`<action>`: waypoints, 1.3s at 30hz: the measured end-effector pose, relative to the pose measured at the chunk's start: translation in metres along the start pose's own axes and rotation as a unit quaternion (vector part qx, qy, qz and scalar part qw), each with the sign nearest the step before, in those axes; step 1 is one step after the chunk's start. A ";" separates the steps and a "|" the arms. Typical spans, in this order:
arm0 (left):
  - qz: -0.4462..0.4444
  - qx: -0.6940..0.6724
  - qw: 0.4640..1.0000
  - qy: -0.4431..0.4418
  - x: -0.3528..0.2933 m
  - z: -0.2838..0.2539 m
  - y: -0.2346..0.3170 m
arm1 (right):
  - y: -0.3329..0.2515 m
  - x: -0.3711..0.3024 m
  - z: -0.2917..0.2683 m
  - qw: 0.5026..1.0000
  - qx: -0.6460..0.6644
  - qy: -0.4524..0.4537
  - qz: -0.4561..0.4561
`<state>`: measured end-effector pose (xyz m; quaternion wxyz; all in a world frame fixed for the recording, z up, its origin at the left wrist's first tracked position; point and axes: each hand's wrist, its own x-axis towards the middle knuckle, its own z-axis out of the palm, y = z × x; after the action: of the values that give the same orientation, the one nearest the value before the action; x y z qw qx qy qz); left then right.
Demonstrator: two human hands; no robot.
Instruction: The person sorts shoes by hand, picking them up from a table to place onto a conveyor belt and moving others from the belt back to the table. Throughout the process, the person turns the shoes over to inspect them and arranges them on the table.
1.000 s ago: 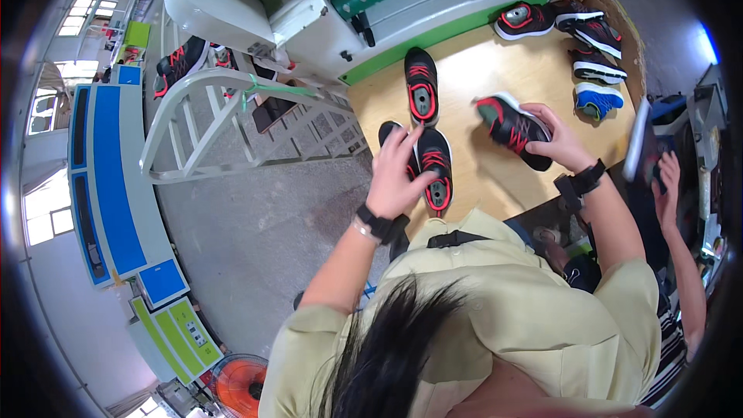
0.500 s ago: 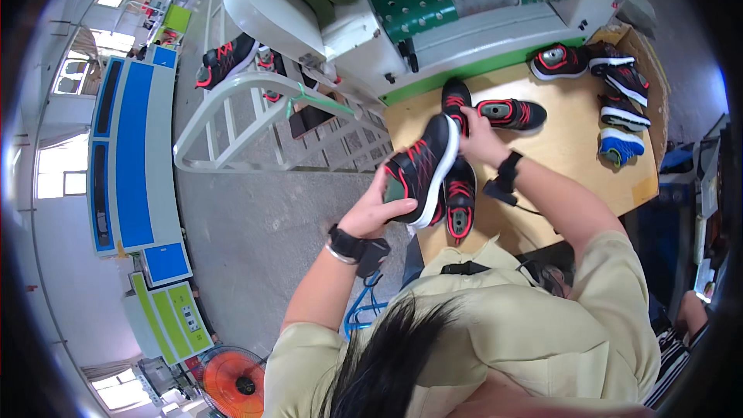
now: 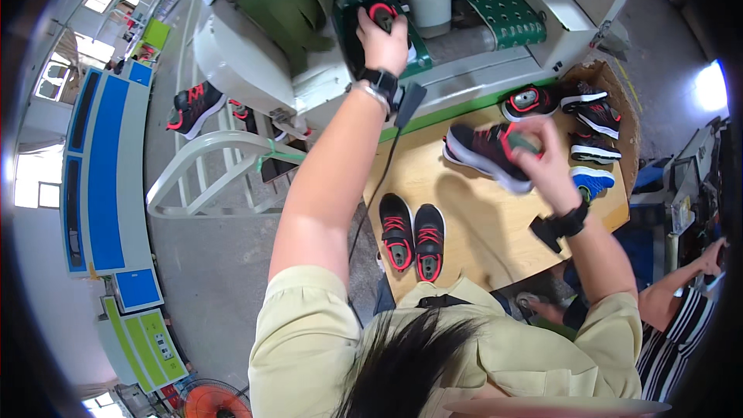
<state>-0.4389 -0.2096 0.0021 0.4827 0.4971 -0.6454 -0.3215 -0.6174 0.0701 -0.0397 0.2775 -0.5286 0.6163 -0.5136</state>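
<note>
The left grip now reaches away to the machine, closed on one shoe beneath its fingers. The right grip now clasps another shoe above the bench, so the hands work apart.

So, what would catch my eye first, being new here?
Probably the hands: the right hand holds a black-and-red shoe above the wooden table, while the left hand is on a red-rimmed shoe at the white machine. Next, the bright blue shoe near the table's right edge, and the orange fan at the picture's lower left.
</note>
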 end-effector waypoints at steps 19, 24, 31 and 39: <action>-0.131 0.246 0.925 -0.257 -0.333 -0.191 -0.093 | 0.090 0.020 0.073 0.926 -0.331 -0.107 -0.148; -0.115 0.178 0.940 -0.268 -0.341 -0.172 -0.089 | 0.100 -0.017 0.047 0.921 -0.278 -0.247 -0.120; -0.215 0.140 0.937 -0.236 -0.351 -0.161 -0.125 | 0.104 -0.116 -0.003 0.955 0.057 -0.211 0.201; -0.208 0.051 0.938 -0.272 -0.369 -0.148 -0.135 | 0.113 -0.179 0.070 0.986 -0.095 -0.099 0.092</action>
<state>-0.2405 0.1108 -0.1819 0.1848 0.5376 -0.6495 -0.5049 -0.5454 0.2044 -0.2030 0.3316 -0.5414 0.6782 -0.3700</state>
